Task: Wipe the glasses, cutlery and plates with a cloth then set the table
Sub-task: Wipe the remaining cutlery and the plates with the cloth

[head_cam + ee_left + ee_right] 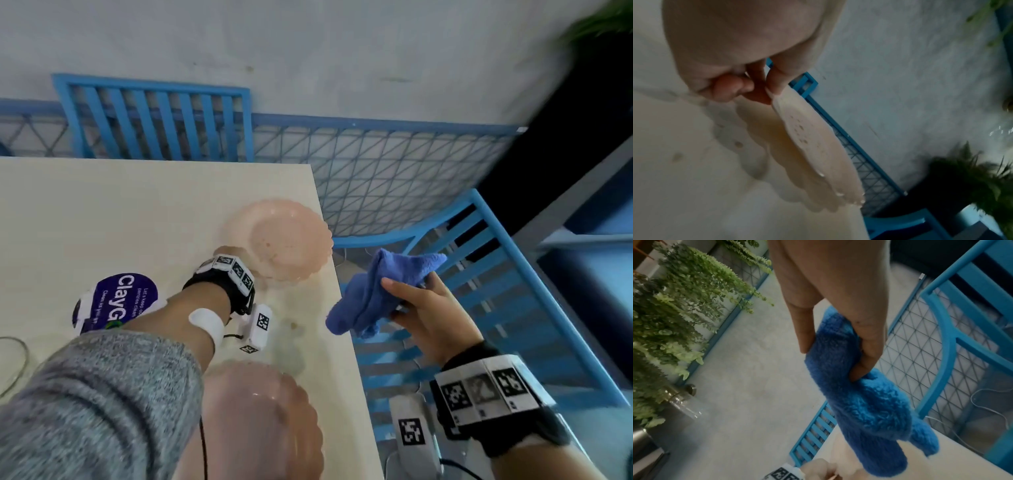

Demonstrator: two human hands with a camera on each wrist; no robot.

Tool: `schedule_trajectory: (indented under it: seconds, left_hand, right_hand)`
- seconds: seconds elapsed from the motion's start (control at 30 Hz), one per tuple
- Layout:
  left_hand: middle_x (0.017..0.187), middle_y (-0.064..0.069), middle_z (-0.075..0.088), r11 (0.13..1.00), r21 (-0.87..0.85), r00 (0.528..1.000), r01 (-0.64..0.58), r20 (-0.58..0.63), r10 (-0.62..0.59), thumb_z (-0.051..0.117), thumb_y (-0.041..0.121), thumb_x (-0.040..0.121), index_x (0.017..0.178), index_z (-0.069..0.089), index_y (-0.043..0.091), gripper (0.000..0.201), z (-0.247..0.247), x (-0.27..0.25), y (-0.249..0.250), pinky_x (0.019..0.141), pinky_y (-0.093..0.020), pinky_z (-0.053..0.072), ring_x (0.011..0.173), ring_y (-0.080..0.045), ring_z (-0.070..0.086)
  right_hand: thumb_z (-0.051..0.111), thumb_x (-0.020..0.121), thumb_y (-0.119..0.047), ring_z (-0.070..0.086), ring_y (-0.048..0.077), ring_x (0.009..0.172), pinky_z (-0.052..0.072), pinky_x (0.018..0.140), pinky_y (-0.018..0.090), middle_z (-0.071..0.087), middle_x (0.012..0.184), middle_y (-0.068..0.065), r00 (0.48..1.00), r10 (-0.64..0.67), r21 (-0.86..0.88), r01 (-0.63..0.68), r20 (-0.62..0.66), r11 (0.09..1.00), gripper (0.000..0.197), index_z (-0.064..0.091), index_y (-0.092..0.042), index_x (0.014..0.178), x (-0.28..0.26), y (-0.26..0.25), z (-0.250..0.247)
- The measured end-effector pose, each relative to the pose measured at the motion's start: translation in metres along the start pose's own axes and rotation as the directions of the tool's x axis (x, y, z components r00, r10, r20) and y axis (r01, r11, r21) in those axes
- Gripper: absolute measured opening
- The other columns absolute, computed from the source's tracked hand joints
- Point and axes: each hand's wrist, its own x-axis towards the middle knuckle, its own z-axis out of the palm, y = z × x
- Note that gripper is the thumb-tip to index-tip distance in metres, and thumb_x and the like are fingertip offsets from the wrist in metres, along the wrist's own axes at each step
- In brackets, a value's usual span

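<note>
A pink scalloped plate (281,240) sits near the table's right edge, and my left hand (228,253) holds its near-left rim. In the left wrist view the fingers (777,81) pinch the rim of this plate (813,146), which is tilted and dotted with water drops. A second pink plate (263,421) lies closer to me under my left forearm. My right hand (407,298) grips a bunched blue cloth (380,294) in the air just off the table's right edge. The right wrist view shows thumb and fingers of that hand (832,358) curled round the cloth (863,405).
The cream table (137,212) has wet patches (291,329) between the plates. A round purple ClayGo label (118,301) lies left of my forearm. One blue slatted chair (496,308) stands under the cloth and another (154,120) stands behind the table. Wire mesh fence (394,171) runs behind.
</note>
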Motion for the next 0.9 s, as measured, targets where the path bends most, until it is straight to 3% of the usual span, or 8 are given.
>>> schedule_trajectory:
  seconds: [0.13, 0.27, 0.37, 0.5, 0.57, 0.63, 0.73, 0.9]
  left_hand:
    - [0.115, -0.013, 0.054, 0.977, -0.213, 0.992, 0.001, -0.123, -0.027, 0.042, 0.012, 0.097, 0.126, 0.043, 0.000, 0.032, -0.013, -0.007, 0.005, 0.075, -0.027, 0.038, 0.095, -0.026, 0.052]
    - [0.099, -0.015, 0.052, 0.892, -0.451, 0.992, 0.010, -0.111, -0.067, 0.033, 0.023, 0.099, 0.114, 0.044, 0.007, 0.024, -0.029, -0.037, -0.004, 0.063, -0.033, 0.040, 0.078, -0.024, 0.048]
    - [0.083, -0.008, 0.049, 0.834, -0.552, 0.994, -0.003, -0.091, -0.057, 0.031, 0.025, 0.098, 0.110, 0.043, 0.015, 0.020, -0.041, -0.059, -0.021, 0.048, -0.027, 0.036, 0.060, -0.018, 0.045]
    - [0.101, 0.009, 0.052, 0.770, -0.632, 0.996, -0.084, -0.061, 0.059, 0.033, 0.040, 0.100, 0.129, 0.044, 0.020, 0.037, -0.054, -0.087, -0.042, 0.073, -0.018, 0.046, 0.083, -0.003, 0.052]
    - [0.123, 0.006, 0.059, 0.737, -0.676, 0.994, -0.013, 0.072, 0.084, 0.033, 0.076, 0.083, 0.123, 0.053, 0.037, 0.059, -0.054, -0.087, -0.059, 0.091, -0.040, 0.049, 0.110, -0.019, 0.058]
    - [0.125, 0.003, 0.063, 0.713, -0.700, 0.986, 0.045, 0.148, 0.083, 0.032, 0.095, 0.060, 0.120, 0.058, 0.044, 0.083, -0.054, -0.085, -0.076, 0.096, -0.052, 0.045, 0.117, -0.028, 0.058]
    - [0.122, 0.000, 0.064, 0.676, -0.737, 0.985, 0.012, 0.127, 0.121, 0.036, 0.081, 0.074, 0.124, 0.058, 0.025, 0.078, -0.073, -0.134, -0.064, 0.099, -0.048, 0.046, 0.116, -0.025, 0.059]
    - [0.121, -0.005, 0.064, 0.614, -0.789, 0.970, 0.004, 0.152, 0.189, 0.044, 0.075, 0.078, 0.122, 0.060, 0.019, 0.073, -0.088, -0.160, -0.075, 0.101, -0.052, 0.044, 0.113, -0.026, 0.061]
  right_hand:
    - [0.068, 0.082, -0.010, 0.068, 0.024, 0.095, 0.056, 0.062, 0.026, 0.066, 0.107, 0.010, 0.989, -0.098, -0.086, 0.089, -0.108, 0.992, 0.041, 0.048, -0.007, 0.117, 0.004, 0.000, 0.006]
    - [0.075, 0.077, -0.019, 0.067, 0.024, 0.095, 0.056, 0.078, 0.035, 0.067, 0.102, 0.010, 0.957, -0.228, -0.233, 0.185, -0.178, 0.955, 0.064, 0.037, -0.016, 0.128, 0.007, -0.011, 0.027]
    - [0.075, 0.076, -0.028, 0.066, 0.032, 0.091, 0.054, 0.084, 0.045, 0.066, 0.093, 0.016, 0.904, -0.383, -0.430, 0.274, -0.190, 0.860, 0.054, 0.038, -0.020, 0.115, 0.010, -0.024, 0.051]
    - [0.066, 0.082, -0.038, 0.060, 0.031, 0.098, 0.049, 0.087, 0.039, 0.059, 0.098, 0.011, 0.874, -0.461, -0.625, 0.277, -0.151, 0.730, 0.045, 0.041, -0.018, 0.115, 0.010, -0.032, 0.086]
    - [0.058, 0.088, -0.040, 0.050, 0.033, 0.114, 0.040, 0.096, 0.038, 0.051, 0.120, 0.015, 0.887, -0.453, -0.721, 0.256, -0.089, 0.644, 0.050, 0.040, -0.015, 0.127, 0.006, -0.025, 0.107]
    - [0.049, 0.091, -0.047, 0.030, 0.034, 0.134, 0.028, 0.107, 0.042, 0.029, 0.144, 0.019, 0.923, -0.384, -0.912, 0.172, 0.017, 0.373, 0.063, 0.029, -0.016, 0.142, -0.003, -0.007, 0.123]
    - [0.032, 0.098, -0.043, -0.001, 0.029, 0.146, 0.007, 0.116, 0.045, -0.003, 0.158, 0.011, 0.932, -0.301, -0.979, 0.194, 0.203, -0.058, 0.066, 0.004, -0.015, 0.150, -0.017, 0.032, 0.133]
    - [0.028, 0.100, -0.041, -0.007, 0.025, 0.146, -0.001, 0.117, 0.039, -0.006, 0.158, 0.011, 0.942, -0.259, -0.976, 0.217, 0.213, -0.013, 0.064, 0.006, -0.008, 0.150, -0.037, 0.060, 0.142]
